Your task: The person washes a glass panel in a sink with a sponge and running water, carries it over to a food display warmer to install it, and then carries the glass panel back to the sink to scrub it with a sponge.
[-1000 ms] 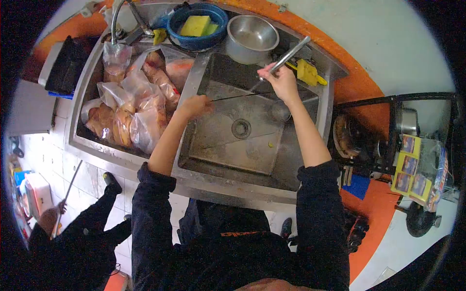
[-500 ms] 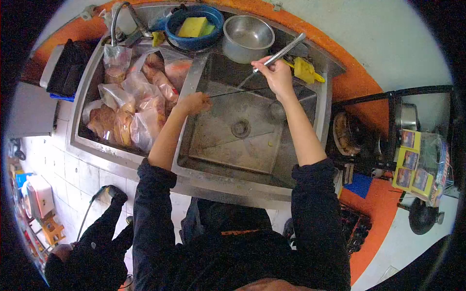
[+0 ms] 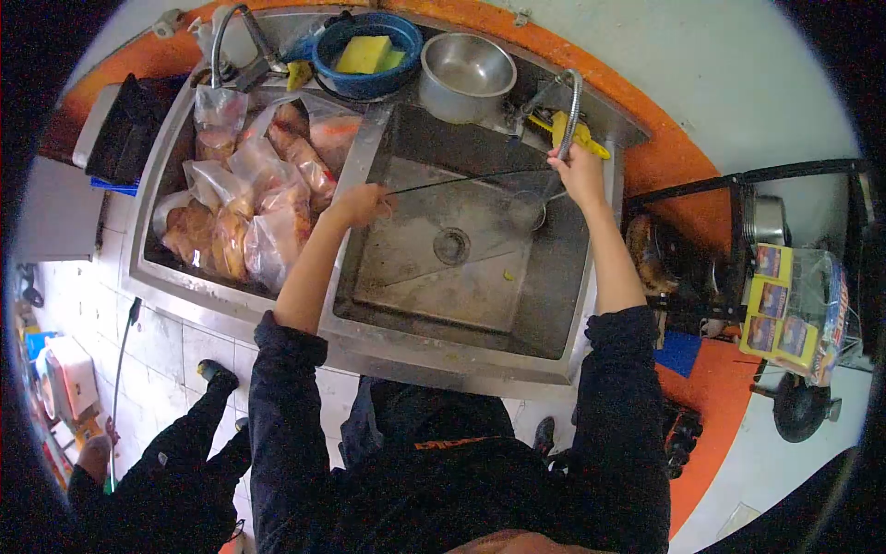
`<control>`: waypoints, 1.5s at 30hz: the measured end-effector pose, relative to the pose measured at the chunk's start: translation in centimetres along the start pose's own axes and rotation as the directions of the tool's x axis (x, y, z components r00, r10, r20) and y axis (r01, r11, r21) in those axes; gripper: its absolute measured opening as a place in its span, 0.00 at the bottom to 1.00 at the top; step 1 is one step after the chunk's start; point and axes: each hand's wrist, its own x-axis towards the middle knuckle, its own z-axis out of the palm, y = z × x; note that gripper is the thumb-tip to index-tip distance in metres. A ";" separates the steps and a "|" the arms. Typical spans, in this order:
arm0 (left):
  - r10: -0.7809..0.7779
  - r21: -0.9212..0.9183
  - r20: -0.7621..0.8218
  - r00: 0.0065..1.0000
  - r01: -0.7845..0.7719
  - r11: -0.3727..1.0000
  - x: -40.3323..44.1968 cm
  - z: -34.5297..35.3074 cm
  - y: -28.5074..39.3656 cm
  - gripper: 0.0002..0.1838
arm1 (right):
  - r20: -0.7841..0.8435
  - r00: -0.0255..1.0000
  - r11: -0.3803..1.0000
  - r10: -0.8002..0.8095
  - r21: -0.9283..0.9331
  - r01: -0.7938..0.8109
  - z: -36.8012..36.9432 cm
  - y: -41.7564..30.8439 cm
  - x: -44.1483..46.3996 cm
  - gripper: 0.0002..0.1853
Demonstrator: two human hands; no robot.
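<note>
Fisheye, black corners, bluish fringe at rim; orange wall stripe (image 3: 681,152) bends. Moderate light, source out of view. Floor tiles (image 3: 166,342) brightest, nearly washed out; dark sleeves (image 3: 291,402) grainy. Glints on plastic bags (image 3: 277,235) and metal pot (image 3: 468,78). Left hand (image 3: 358,205) slightly blurred.

Ribbed shiny metal spout (image 3: 577,105), dull scuffed steel basin (image 3: 425,294), glossy plastic bags (image 3: 281,233).

Thin black rod (image 3: 466,178), nearly straight, spans above grey steel sink basin (image 3: 397,300), right end farther back. Silver ribbed metal faucet hose (image 3: 578,97), from here: arched, back right, end down.
</note>
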 end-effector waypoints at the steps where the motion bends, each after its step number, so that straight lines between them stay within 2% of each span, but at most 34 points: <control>1: 0.042 0.088 -0.040 0.998 -0.038 0.995 -0.3 -0.1 -0.1 0.13 | -0.023 1.000 1.000 -0.020 -0.016 0.020 -0.3 0.5 0.0 0.07; 2: 0.043 0.090 -0.041 0.998 -0.039 0.995 -0.5 -0.1 -0.5 0.13 | -0.045 0.998 0.999 -0.039 -0.033 0.038 -0.4 0.7 -0.1 0.07; 4: 0.074 -0.032 0.021 0.997 -0.073 0.997 -0.5 0.1 -0.9 0.12 | -0.072 0.996 0.998 -0.046 -0.046 0.043 0.3 0.7 0.0 0.07; 6: 0.055 0.039 -0.003 0.998 -0.055 0.998 -1.0 0.3 -0.7 0.11 | -0.018 0.999 0.992 -0.035 0.118 0.037 1.4 -0.4 0.1 0.08; 7: 0.032 0.107 -0.030 0.999 -0.029 0.994 -1.2 0.5 -0.5 0.10 | -0.005 0.999 0.953 -0.055 0.298 0.053 2.2 -1.2 0.3 0.08; 9: 0.020 0.149 -0.047 0.999 -0.012 0.989 -1.8 0.4 0.2 0.10 | 0.025 0.995 0.786 -0.096 0.615 0.060 3.7 -3.5 0.5 0.10; 12: 0.017 0.175 -0.103 0.995 0.001 0.984 -2.6 0.7 1.2 0.11 | 0.068 0.995 0.837 -0.069 0.547 0.021 3.1 -6.2 1.0 0.09; 14: 0.020 0.163 -0.145 0.989 0.004 0.987 -3.2 0.8 2.4 0.11 | 0.087 0.993 0.793 -0.075 0.610 0.006 2.8 -8.0 0.8 0.07; 16: -0.035 0.246 -0.105 0.994 0.060 0.967 -4.0 0.1 5.0 0.12 | 0.082 0.995 0.599 -0.053 0.800 -0.033 3.0 -9.6 0.9 0.06; 18: 0.002 0.198 -0.090 0.996 0.016 0.980 -3.8 1.4 5.1 0.12 | 0.134 0.990 0.680 -0.029 0.729 -0.079 2.2 -10.9 1.1 0.08; 19: -0.015 0.233 -0.072 0.997 0.031 0.972 -3.9 1.6 5.6 0.13 | 0.184 0.983 0.559 -0.025 0.817 -0.139 2.1 -11.4 1.0 0.09; 20: -0.023 0.236 -0.080 0.997 0.042 0.971 -4.1 1.2 6.2 0.13 | 0.226 0.973 0.674 -0.049 0.726 -0.135 1.5 -11.7 1.1 0.11; 21: -0.012 0.281 -0.134 0.991 0.049 0.958 -4.3 1.5 6.9 0.12 | 0.200 0.979 0.675 -0.040 0.728 -0.121 0.9 -12.5 0.4 0.11; 23: -0.064 0.325 -0.001 0.998 0.061 0.944 -3.9 1.9 7.5 0.10 | 0.228 0.974 0.598 -0.014 0.782 -0.175 0.6 -12.9 -0.2 0.14; 24: 0.002 0.231 -0.098 0.995 0.021 0.973 -3.6 3.0 6.8 0.12 | 0.208 0.978 0.481 -0.008 0.858 -0.179 1.7 -11.1 0.5 0.15; 25: 0.048 0.271 -0.067 0.997 -0.028 0.962 -3.8 2.6 7.3 0.15 | 0.231 0.972 0.422 -0.036 0.885 -0.194 2.0 -10.9 0.9 0.15; 27: -0.031 0.250 -0.062 0.998 0.045 0.967 -4.1 2.7 7.9 0.25 | 0.251 0.967 0.497 -0.047 0.845 -0.195 2.0 -11.1 1.1 0.14; 28: -0.052 0.251 -0.035 0.998 0.059 0.966 -4.3 2.0 8.8 0.29 | 0.261 0.962 0.497 -0.080 0.847 -0.188 2.1 -11.4 1.2 0.14; 29: -0.066 0.247 -0.055 0.996 0.078 0.966 -4.8 1.0 9.8 0.29 | 0.277 0.960 0.474 -0.044 0.851 -0.224 1.9 -11.4 1.3 0.13; 31: -0.268 0.245 0.029 0.963 0.253 0.936 -5.2 -0.1 11.0 0.36 | 0.297 0.955 0.452 -0.026 0.855 -0.254 2.0 -10.7 1.3 0.12; 34: -0.202 0.258 -0.069 0.977 0.213 0.942 -4.1 0.6 11.3 0.39 | 0.267 0.959 0.527 -0.094 0.831 -0.179 1.1 -10.1 0.5 0.08; 35: -0.198 0.202 -0.012 0.980 0.196 0.959 -4.7 -0.5 11.8 0.36 | 0.313 0.947 0.582 -0.073 0.784 -0.215 0.4 -10.3 -0.1 0.08; 36: -0.199 0.203 -0.024 0.980 0.199 0.959 -4.5 -0.5 11.7 0.36 | 0.355 0.934 0.636 -0.045 0.731 -0.247 -0.2 -10.5 -0.5 0.08; 39: -0.139 0.226 -0.070 0.988 0.151 0.962 -2.5 1.9 11.0 0.30 | 0.332 0.943 0.627 -0.016 0.739 -0.249 0.4 -10.7 -0.6 0.08; 41: 0.028 0.261 -0.244 0.969 0.038 0.965 -1.6 3.8 10.9 0.23 | 0.307 0.950 0.622 -0.057 0.755 -0.207 1.5 -10.0 -0.1 0.08; 42: 0.032 0.266 -0.247 0.969 0.036 0.963 -1.5 3.9 11.3 0.23 | 0.301 0.952 0.621 -0.058 0.757 -0.202 2.1 -9.9 -0.2 0.08; 44: -0.016 0.295 -0.174 0.985 0.068 0.953 -1.3 4.0 11.8 0.18 | 0.240 0.963 0.525 -0.119 0.839 -0.144 2.9 -10.1 -0.4 0.07; 45: -0.015 0.301 -0.179 0.984 0.070 0.951 -1.2 4.5 11.9 0.18 | 0.264 0.956 0.497 -0.130 0.851 -0.168 2.8 -10.7 -0.9 0.07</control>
